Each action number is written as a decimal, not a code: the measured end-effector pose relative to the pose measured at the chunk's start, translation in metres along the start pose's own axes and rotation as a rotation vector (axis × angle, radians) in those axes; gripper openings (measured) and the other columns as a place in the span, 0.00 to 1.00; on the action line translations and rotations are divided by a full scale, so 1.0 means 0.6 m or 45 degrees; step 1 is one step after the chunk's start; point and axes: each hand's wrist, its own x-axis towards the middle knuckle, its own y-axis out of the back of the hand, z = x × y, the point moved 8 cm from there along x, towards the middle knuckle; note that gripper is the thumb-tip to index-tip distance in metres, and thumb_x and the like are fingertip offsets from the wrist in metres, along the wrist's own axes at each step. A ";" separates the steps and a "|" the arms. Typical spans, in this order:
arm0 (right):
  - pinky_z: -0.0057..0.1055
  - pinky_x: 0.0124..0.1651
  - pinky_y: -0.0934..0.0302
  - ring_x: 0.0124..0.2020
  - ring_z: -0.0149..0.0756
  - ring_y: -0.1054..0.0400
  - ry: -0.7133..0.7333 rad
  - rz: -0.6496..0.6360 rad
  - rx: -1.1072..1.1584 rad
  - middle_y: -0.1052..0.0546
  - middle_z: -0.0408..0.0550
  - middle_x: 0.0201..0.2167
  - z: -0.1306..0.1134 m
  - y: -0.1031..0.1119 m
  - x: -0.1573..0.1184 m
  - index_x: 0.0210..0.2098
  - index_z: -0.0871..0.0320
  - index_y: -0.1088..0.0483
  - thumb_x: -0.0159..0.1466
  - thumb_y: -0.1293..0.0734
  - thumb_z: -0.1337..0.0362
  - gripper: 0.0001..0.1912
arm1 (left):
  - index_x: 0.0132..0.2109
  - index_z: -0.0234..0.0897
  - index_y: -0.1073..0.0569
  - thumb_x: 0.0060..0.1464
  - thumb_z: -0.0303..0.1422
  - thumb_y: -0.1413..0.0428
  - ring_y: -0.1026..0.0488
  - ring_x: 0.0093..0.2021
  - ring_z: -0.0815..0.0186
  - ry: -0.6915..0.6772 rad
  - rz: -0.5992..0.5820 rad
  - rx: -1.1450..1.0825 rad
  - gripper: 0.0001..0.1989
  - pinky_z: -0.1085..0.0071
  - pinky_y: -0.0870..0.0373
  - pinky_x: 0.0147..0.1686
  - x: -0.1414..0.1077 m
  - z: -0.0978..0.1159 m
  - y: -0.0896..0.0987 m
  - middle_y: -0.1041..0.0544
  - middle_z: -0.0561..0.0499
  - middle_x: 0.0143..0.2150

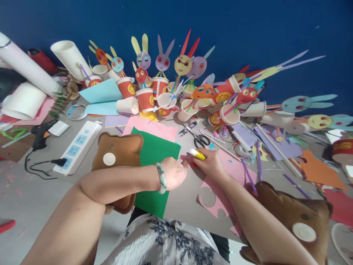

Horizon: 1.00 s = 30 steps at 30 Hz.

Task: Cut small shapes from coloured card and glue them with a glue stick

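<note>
My right hand (211, 162) is closed around a yellow marker or glue tube (198, 154) with a white end, held low over the grey table. Just left of it, my left hand (174, 172), with a green bangle at the wrist, has its fingers bent together near a small pink and red piece (193, 163); what they pinch, if anything, is too small to make out. Green paper (154, 154) lies partly under my left hand. Pink paper (220, 191) with round holes is beneath my right forearm. Black-handled scissors (201, 140) rest beyond my hands.
Paper cups (145, 100) with paper rabbit heads stand along the blue wall. A power strip (78, 147) and a glue gun (41, 136) are at left. Brown bear cushions (117, 149) lie under both forearms. Purple sticks (259, 160) and orange paper (320, 169) are at right.
</note>
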 end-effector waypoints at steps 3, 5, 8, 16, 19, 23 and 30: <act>0.28 0.28 0.49 0.23 0.31 0.41 -0.016 0.007 -0.012 0.33 0.41 0.18 0.006 0.000 0.000 0.20 0.57 0.36 0.54 0.34 0.61 0.10 | 0.67 0.20 0.48 0.58 0.24 0.52 0.22 0.39 0.55 0.020 -0.018 -0.014 0.31 0.66 0.29 0.33 -0.002 0.003 -0.001 0.21 0.35 0.37; 0.28 0.28 0.49 0.23 0.31 0.41 -0.022 0.004 -0.013 0.33 0.40 0.18 0.010 -0.001 0.001 0.20 0.56 0.37 0.53 0.35 0.62 0.09 | 0.67 0.20 0.49 0.57 0.24 0.51 0.22 0.39 0.55 0.026 -0.011 -0.021 0.32 0.66 0.29 0.33 -0.003 0.005 -0.002 0.21 0.35 0.37; 0.28 0.28 0.50 0.23 0.30 0.42 -0.026 0.005 -0.021 0.34 0.39 0.18 0.014 -0.002 0.002 0.20 0.56 0.37 0.52 0.36 0.64 0.06 | 0.68 0.20 0.49 0.56 0.24 0.50 0.22 0.39 0.53 0.027 -0.021 -0.045 0.34 0.65 0.30 0.32 -0.003 0.007 -0.007 0.21 0.34 0.39; 0.29 0.29 0.48 0.23 0.32 0.39 0.037 0.010 -0.193 0.29 0.43 0.19 -0.004 -0.008 0.000 0.23 0.58 0.30 0.53 0.35 0.60 0.08 | 0.65 0.16 0.43 0.59 0.24 0.55 0.23 0.40 0.55 -0.005 -0.007 -0.058 0.28 0.68 0.33 0.32 -0.002 0.011 -0.010 0.22 0.31 0.41; 0.30 0.30 0.47 0.25 0.35 0.35 0.057 -0.005 -0.273 0.26 0.46 0.21 -0.007 -0.014 -0.002 0.25 0.58 0.27 0.54 0.35 0.58 0.09 | 0.64 0.15 0.42 0.58 0.23 0.55 0.24 0.40 0.54 -0.043 -0.012 -0.072 0.27 0.67 0.34 0.31 0.000 0.013 -0.011 0.22 0.30 0.42; 0.30 0.30 0.46 0.25 0.37 0.34 0.074 -0.023 -0.378 0.25 0.48 0.22 -0.007 -0.018 -0.002 0.26 0.57 0.27 0.55 0.35 0.58 0.09 | 0.63 0.16 0.39 0.53 0.23 0.49 0.24 0.37 0.53 -0.020 0.029 -0.170 0.30 0.68 0.36 0.29 0.001 0.009 -0.009 0.21 0.30 0.39; 0.30 0.32 0.45 0.29 0.39 0.29 0.292 -0.056 -0.621 0.22 0.50 0.27 -0.034 -0.031 -0.012 0.31 0.57 0.25 0.59 0.37 0.62 0.09 | 0.60 0.20 0.34 0.51 0.23 0.46 0.23 0.37 0.54 0.021 0.034 -0.237 0.28 0.68 0.36 0.29 -0.002 0.006 -0.008 0.21 0.33 0.40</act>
